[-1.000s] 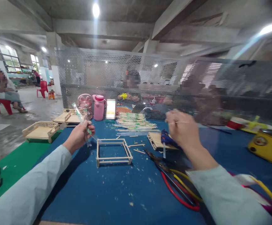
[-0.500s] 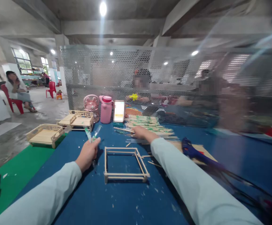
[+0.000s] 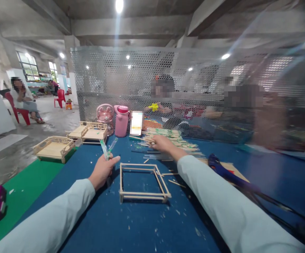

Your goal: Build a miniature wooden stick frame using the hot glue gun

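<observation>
My left hand is closed round crumpled clear plastic wrappers with green print, their ends sticking up above the fist. Farther off, the fingers of my right hand pinch thin wooden sticks that point to the left. That hand is at the near left edge of a pile of wrapped wooden sticks; its palm side is hidden. Between my forearms a rectangular frame of wooden sticks rests on the blue table, touched by neither hand.
Finished-looking stick models stand at the left. Behind are a pink bottle, a pink rabbit-eared container, a phone and a perforated screen. A blue glue gun with a cable lies right. People sit beyond.
My view has shifted slightly, so everything sits a little farther right. My right hand still pinches sticks by the pile; my left hand keeps the wrappers, its thumb stretched out more.
</observation>
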The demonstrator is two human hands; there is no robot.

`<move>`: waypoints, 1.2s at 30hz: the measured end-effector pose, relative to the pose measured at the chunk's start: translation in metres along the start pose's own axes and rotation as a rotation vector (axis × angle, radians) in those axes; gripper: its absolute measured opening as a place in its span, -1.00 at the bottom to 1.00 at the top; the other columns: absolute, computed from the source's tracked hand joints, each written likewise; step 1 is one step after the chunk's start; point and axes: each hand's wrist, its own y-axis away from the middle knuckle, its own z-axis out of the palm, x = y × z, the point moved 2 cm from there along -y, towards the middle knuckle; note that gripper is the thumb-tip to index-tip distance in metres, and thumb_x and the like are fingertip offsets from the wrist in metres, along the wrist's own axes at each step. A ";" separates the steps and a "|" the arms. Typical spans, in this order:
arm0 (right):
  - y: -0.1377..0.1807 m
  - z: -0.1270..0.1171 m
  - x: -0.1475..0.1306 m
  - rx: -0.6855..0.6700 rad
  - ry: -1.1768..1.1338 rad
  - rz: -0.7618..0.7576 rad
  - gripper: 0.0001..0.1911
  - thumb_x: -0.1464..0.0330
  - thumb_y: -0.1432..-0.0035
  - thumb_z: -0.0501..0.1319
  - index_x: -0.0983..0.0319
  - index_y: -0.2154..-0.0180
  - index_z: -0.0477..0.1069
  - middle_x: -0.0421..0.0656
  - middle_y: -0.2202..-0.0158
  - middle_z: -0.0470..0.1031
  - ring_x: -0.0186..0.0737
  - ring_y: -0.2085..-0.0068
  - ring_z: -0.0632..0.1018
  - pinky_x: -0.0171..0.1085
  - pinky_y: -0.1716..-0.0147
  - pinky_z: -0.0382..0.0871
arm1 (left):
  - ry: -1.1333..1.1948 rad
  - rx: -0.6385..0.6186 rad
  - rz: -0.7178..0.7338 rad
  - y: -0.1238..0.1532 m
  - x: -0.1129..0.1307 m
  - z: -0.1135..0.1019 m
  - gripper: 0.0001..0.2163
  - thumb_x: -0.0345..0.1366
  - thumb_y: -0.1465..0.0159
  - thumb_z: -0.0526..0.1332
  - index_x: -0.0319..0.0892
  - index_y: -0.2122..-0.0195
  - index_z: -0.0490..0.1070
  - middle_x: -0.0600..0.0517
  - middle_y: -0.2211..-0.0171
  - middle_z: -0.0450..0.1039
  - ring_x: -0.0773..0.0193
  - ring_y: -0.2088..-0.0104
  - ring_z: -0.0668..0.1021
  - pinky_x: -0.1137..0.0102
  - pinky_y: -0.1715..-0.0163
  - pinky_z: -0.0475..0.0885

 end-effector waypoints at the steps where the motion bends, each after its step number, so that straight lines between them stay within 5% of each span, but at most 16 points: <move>1: 0.006 -0.008 -0.001 0.075 -0.003 0.001 -0.78 0.28 -0.21 0.13 0.28 0.18 0.42 -0.09 0.18 0.48 -0.20 0.18 0.49 -0.17 0.21 0.39 | 0.008 0.009 -0.004 0.000 0.000 0.000 -0.52 -0.12 0.19 0.41 -0.12 0.54 0.04 0.33 0.79 -0.04 0.56 0.78 0.02 0.60 0.79 -0.08; 4: 0.033 -0.032 -0.007 0.296 -0.013 -0.007 -0.79 0.36 -0.20 0.08 0.28 0.36 0.45 -0.07 0.37 0.52 -0.19 0.27 0.51 -0.27 0.31 0.32 | 0.037 0.019 -0.026 0.000 0.000 -0.002 -0.50 -0.03 0.15 0.39 -0.13 0.60 0.01 0.31 0.80 -0.05 0.56 0.79 0.01 0.60 0.80 -0.10; 8: 0.096 -0.049 -0.027 0.561 -0.012 -0.074 -0.80 0.44 -0.10 0.08 0.25 0.26 0.45 -0.07 0.29 0.54 -0.19 0.25 0.51 -0.28 0.29 0.31 | 0.106 -0.008 -0.040 -0.003 0.011 -0.008 -0.50 0.13 -0.07 0.16 -0.14 0.65 -0.03 0.27 0.79 -0.09 0.55 0.79 -0.01 0.60 0.80 -0.12; 11: 0.153 -0.047 -0.053 0.971 0.053 -0.376 -0.81 0.44 -0.14 0.09 0.25 0.26 0.45 -0.08 0.40 0.55 -0.23 0.35 0.52 -0.30 0.34 0.35 | 0.202 0.027 0.031 0.003 0.030 -0.006 -0.60 0.05 -0.23 0.03 -0.20 0.53 0.21 0.23 0.74 0.05 0.55 0.79 0.02 0.62 0.80 -0.10; 13: 0.182 -0.040 -0.072 1.081 0.088 -0.503 -0.81 0.47 -0.16 0.08 0.25 0.23 0.44 -0.09 0.42 0.55 -0.25 0.39 0.51 -0.31 0.41 0.35 | 0.267 0.031 0.048 0.014 0.043 0.004 -0.66 -0.05 -0.31 -0.03 -0.22 0.31 0.33 0.17 0.65 0.24 0.56 0.79 0.05 0.63 0.80 -0.08; 17: 0.210 -0.030 -0.112 1.025 -0.025 -0.683 -0.75 0.49 -0.21 -0.01 0.32 0.21 0.43 -0.09 0.45 0.55 -0.28 0.48 0.47 -0.30 0.56 0.25 | 0.193 -0.167 -0.044 0.052 0.065 0.046 -0.63 -0.05 -0.32 -0.04 -0.23 0.12 0.34 -0.02 0.38 0.47 0.57 0.76 0.13 0.61 0.81 -0.09; 22: 0.216 -0.030 -0.130 1.033 -0.037 -0.770 -0.82 0.52 -0.14 0.05 0.33 0.32 0.42 -0.15 0.57 0.47 -0.31 0.57 0.39 -0.28 0.61 0.17 | 0.115 -0.320 0.013 0.082 0.074 0.084 -0.66 -0.01 -0.20 0.14 -0.23 0.25 0.37 0.14 0.62 0.33 0.56 0.77 0.07 0.60 0.79 -0.08; 27: 0.206 -0.032 -0.107 1.073 -0.046 -0.704 -0.82 0.55 -0.12 0.06 0.31 0.26 0.40 -0.14 0.55 0.47 -0.31 0.52 0.43 -0.32 0.56 0.25 | 0.056 -0.440 -0.053 0.087 0.054 0.110 -0.64 0.03 -0.17 0.11 -0.22 0.43 0.32 0.13 0.63 0.30 0.50 0.72 0.22 0.57 0.74 0.08; 31: 0.199 -0.029 -0.093 1.073 -0.036 -0.653 -0.75 0.54 -0.09 0.10 0.26 0.17 0.39 -0.09 0.42 0.49 -0.28 0.41 0.49 -0.34 0.49 0.36 | 0.056 -0.474 0.046 0.087 0.055 0.115 -0.67 -0.04 -0.15 0.14 -0.23 0.54 0.26 0.09 0.58 0.33 0.42 0.56 0.39 0.54 0.57 0.27; 34: 0.198 -0.031 -0.082 1.214 -0.137 -0.518 -0.61 0.55 -0.04 0.12 0.23 0.04 0.34 -0.03 0.27 0.48 -0.24 0.28 0.53 -0.31 0.37 0.46 | 0.072 -0.513 -0.033 0.090 0.060 0.107 -0.67 -0.03 -0.15 0.15 -0.19 0.53 0.19 0.19 0.66 0.19 0.48 0.68 0.26 0.53 0.62 0.25; 36: 0.197 -0.035 -0.073 1.314 -0.182 -0.363 -0.49 0.59 -0.01 0.14 0.22 -0.04 0.28 0.02 0.16 0.46 -0.18 0.17 0.53 -0.25 0.28 0.49 | 0.027 -0.654 -0.143 0.098 0.059 0.103 -0.67 -0.01 -0.16 0.15 -0.17 0.51 0.18 0.25 0.70 0.06 0.51 0.74 0.11 0.55 0.71 0.14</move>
